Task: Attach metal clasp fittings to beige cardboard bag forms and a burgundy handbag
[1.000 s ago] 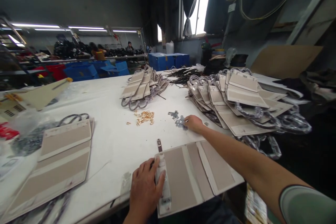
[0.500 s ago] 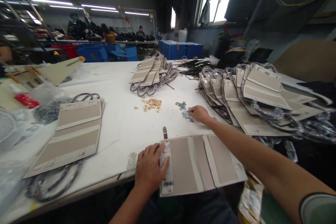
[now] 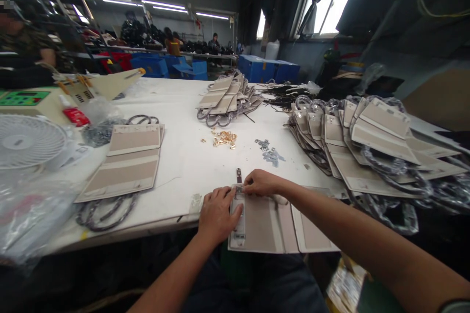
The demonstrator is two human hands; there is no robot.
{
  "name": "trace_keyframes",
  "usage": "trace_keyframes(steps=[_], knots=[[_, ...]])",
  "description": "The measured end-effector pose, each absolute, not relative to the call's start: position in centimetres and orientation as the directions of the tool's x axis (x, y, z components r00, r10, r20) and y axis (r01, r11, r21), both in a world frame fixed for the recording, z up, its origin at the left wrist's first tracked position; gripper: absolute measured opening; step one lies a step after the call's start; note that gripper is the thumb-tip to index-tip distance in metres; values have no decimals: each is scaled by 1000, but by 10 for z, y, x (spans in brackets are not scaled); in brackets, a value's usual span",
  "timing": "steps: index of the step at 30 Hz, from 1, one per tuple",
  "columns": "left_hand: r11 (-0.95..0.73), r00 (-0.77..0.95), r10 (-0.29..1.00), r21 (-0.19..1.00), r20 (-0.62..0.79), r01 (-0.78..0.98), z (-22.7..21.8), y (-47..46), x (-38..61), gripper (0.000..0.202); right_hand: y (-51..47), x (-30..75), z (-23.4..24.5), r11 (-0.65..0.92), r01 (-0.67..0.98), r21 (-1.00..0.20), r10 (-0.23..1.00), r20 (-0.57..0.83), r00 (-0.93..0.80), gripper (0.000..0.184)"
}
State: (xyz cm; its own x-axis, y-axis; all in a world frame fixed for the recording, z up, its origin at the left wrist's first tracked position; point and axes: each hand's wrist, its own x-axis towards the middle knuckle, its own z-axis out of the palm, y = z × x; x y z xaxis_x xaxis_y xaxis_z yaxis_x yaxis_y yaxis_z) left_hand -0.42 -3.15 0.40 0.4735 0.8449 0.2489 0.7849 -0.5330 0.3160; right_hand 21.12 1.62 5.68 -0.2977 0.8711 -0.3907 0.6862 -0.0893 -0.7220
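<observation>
A flat beige bag panel (image 3: 262, 222) with pale bands lies in front of me, overhanging the table's front edge. My left hand (image 3: 219, 214) rests along its left edge, fingers stretched out and thumb apart on the panel. At the upper left corner, my right hand (image 3: 261, 183) has its fingertips pinched together; whatever they hold is hidden. A short brown strap with a metal fitting (image 3: 239, 175) sticks out beyond that corner. Lower on the same edge sits a small dark metal plate (image 3: 239, 236). Loose silver metal pieces (image 3: 272, 156) and gold-coloured fittings (image 3: 224, 138) lie farther back.
Beige bag pieces with wrapped handles form a large pile (image 3: 382, 132) at right and a smaller pile (image 3: 223, 98) behind. One bag piece (image 3: 134, 171) lies left, near a white fan (image 3: 29, 141) and plastic bags (image 3: 33, 215). A person (image 3: 25, 44) is at far left.
My right hand has come from the silver pieces back to the panel's upper left corner. My left hand stays on the panel's left edge. The view has swung slightly left.
</observation>
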Motion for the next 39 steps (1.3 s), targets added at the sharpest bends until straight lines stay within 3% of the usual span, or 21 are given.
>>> trace_keyframes(steps=[11,26,31,35,37,39], knots=[[-529,467,848,334,252,780,2,-31,-4,51,21,207,62,-196,689,-698,793,-526,-308,19],[-552,487,831,288,269,782,2,-33,-5,49,26,212,50,-272,698,-662,802,-557,-217,26],[-545,481,836,295,263,785,3,-33,-4,48,31,247,65,-250,735,-631,918,-395,-27,20],[-544,482,837,302,259,783,2,-33,-5,48,33,276,83,-235,787,-570,972,-135,192,47],[-542,479,839,305,259,783,1,-33,-5,48,26,274,83,-152,843,-515,987,-28,161,49],[-540,477,839,304,261,784,1,-33,-4,48,13,259,75,-31,865,-500,999,1,37,37]])
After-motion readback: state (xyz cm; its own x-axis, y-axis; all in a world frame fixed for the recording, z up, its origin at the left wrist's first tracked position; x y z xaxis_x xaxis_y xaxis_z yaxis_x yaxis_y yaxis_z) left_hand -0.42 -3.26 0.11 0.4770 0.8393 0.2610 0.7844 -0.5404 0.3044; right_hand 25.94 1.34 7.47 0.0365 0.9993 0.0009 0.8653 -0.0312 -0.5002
